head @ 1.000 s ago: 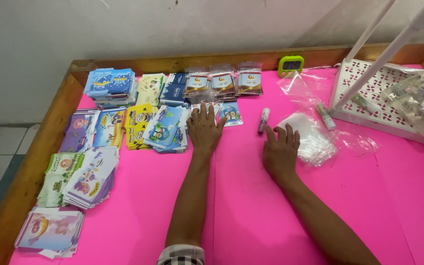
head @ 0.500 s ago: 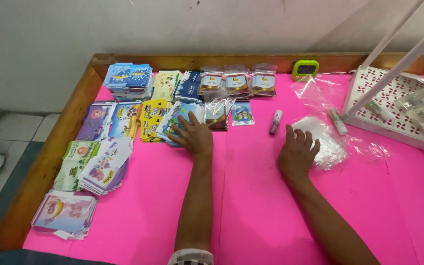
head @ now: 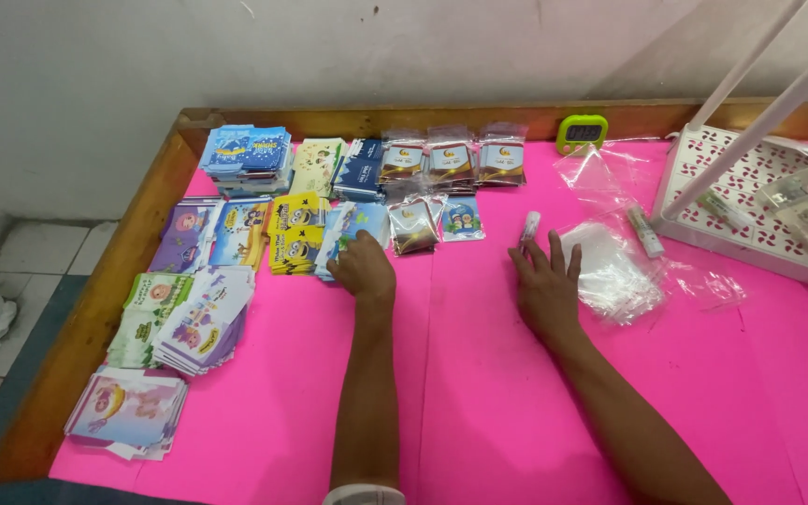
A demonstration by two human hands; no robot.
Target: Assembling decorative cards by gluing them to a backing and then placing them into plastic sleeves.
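On the far left of the pink table (head: 479, 374), my left hand (head: 364, 266) has its fingers curled down onto the stack of blue-and-white card packs (head: 353, 227), just right of the yellow cartoon packs (head: 294, 234). From this view I judge the fingertips are pinching at the top pack, though I cannot tell whether one is lifted free yet. My right hand (head: 546, 281) lies flat and open on the table, fingers spread and holding nothing; its fingertips sit just near the small white tube (head: 529, 225), and the heap of clear plastic sleeves (head: 610, 266) touches its right side.

To do this pick cleanly, I would peel a single pack off with thumb and forefinger, sliding it toward me before lifting, so the pile beneath stays squared and does not spill onto the sleeved gold-labelled packs (head: 414, 227) lying just to the right. The stacks stand close together here, so I would keep my wrist low and my other fingers tucked. My right hand is well placed to take a sleeve; I would keep it flat until the pack is free.
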